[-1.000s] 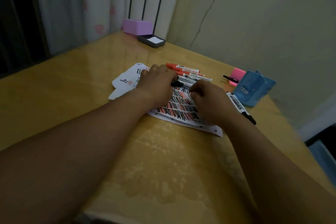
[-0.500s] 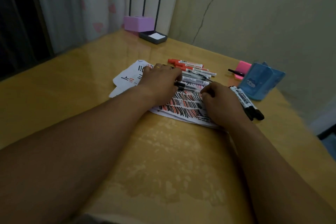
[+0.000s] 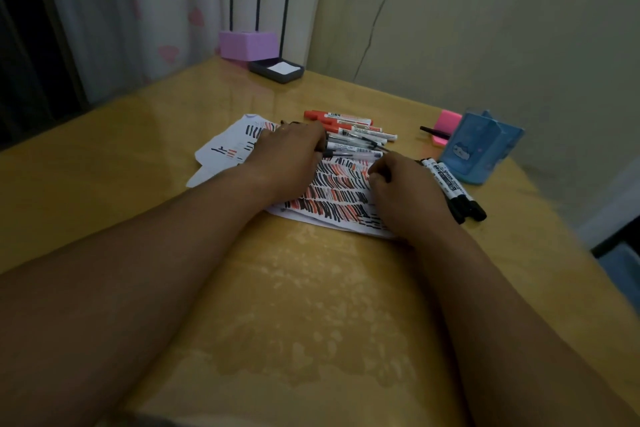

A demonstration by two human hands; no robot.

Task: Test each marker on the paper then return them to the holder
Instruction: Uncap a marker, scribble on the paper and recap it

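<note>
Resting on a white paper sheet (image 3: 341, 192) covered with rows of black and red strokes, the left hand (image 3: 287, 158) curls its fingers round the black end of a clear-barrelled marker (image 3: 353, 153). That marker lies across the sheet's far edge, reaching toward the right hand (image 3: 401, 194). Right fingers tightly curled, knuckles up; cannot tell whether they hold anything. Beyond the hands, a loose pile of red and white markers (image 3: 349, 125) on the glossy yellow table (image 3: 311, 305). Two black-capped markers (image 3: 450, 185) lie side by side just right of the right hand. The blue plastic holder (image 3: 483, 149) stands near the table's right edge, a pink sticky-note pad (image 3: 447, 121) behind it. A purple box (image 3: 247, 45) and dark tray (image 3: 277, 70) sit at the far corner.
</note>
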